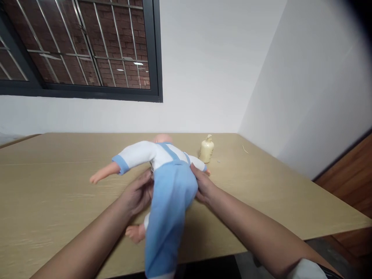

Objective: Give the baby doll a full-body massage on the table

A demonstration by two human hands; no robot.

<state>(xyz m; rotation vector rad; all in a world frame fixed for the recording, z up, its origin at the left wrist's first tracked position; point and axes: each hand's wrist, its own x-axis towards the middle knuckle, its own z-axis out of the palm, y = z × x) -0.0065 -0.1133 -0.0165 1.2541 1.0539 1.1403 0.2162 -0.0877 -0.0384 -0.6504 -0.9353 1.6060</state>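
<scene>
One doll in a white blue-cuffed shirt and light-blue fabric overalls [174,182], its back to the viewer, held at the near part of one flat, pale wood-toned table [261,190]. Two bare hands: left hand [141,192] half-curled, gripping one side; right hand [202,184] clasping the other (some fingers hidden). Beyond, one upright pale-yellow pump bottle [207,150]. One dark-framed, barred window [156,58].
</scene>
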